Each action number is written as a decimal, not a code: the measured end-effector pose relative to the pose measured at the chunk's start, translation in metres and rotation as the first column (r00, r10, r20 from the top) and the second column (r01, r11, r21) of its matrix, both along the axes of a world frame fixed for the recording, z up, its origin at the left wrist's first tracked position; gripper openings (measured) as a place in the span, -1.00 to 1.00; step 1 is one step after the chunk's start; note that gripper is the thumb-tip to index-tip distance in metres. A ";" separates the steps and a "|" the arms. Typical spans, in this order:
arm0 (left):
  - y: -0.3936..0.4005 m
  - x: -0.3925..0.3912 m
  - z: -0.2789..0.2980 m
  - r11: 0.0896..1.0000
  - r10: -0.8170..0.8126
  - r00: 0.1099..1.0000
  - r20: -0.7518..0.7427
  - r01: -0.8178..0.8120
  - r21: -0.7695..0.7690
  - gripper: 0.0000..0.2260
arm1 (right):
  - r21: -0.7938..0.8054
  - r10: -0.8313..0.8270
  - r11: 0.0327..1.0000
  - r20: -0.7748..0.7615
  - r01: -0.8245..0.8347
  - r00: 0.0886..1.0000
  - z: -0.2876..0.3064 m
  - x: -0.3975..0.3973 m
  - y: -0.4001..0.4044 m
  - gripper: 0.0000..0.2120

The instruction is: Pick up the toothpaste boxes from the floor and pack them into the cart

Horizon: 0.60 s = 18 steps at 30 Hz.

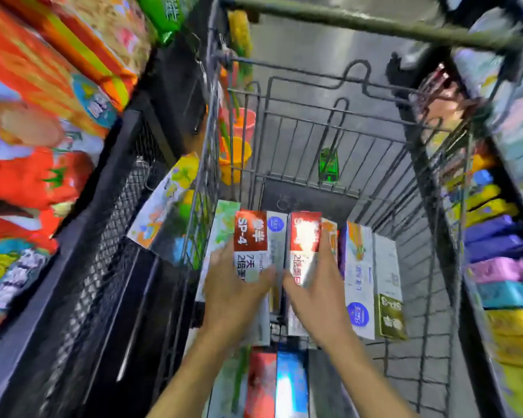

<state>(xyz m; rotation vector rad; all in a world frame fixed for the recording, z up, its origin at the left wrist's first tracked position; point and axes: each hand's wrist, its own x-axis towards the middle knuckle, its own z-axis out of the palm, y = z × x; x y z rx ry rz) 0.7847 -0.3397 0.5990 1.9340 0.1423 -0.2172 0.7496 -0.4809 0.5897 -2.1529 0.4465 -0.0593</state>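
Two hands set toothpaste boxes into a wire shopping cart (384, 164).

The left hand (233, 285) grips one red-and-silver toothpaste box (255, 236); the right hand (317, 291) curls its fingers (326, 248) around a second box (304, 236), among boxes already packed. Let go unevenly, either box could probably tip or topple the row.

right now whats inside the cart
The wire cart holds toothpaste boxes lying side by side. The left hand and right hand each hold a red-and-silver one. What lies under them is covered.
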 end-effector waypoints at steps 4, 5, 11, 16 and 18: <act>-0.005 0.020 -0.043 0.995 0.026 1.000 0.014 -0.027 0.096 -0.62 | -0.065 0.078 0.995 -0.010 -0.078 0.997 -0.040 0.024 -0.015 -0.14; -0.006 0.022 -0.049 0.993 0.008 1.000 0.028 -0.012 0.119 -0.59 | -0.079 0.086 0.993 -0.022 -0.087 0.996 -0.046 0.028 -0.018 -0.16; -0.005 0.034 -0.078 0.984 -0.063 0.998 0.008 0.061 0.165 -0.64 | -0.154 0.076 0.985 0.008 -0.074 0.997 -0.067 0.044 -0.020 -0.26; -0.005 0.043 -0.085 0.979 -0.057 0.998 -0.001 0.056 0.197 -0.67 | -0.249 0.070 0.966 0.009 -0.066 0.998 -0.083 0.040 -0.013 -0.38; -0.007 0.045 -0.083 0.971 -0.065 0.998 0.000 0.063 0.230 -0.60 | -0.302 0.084 0.950 0.006 -0.078 0.996 -0.089 0.039 -0.012 -0.41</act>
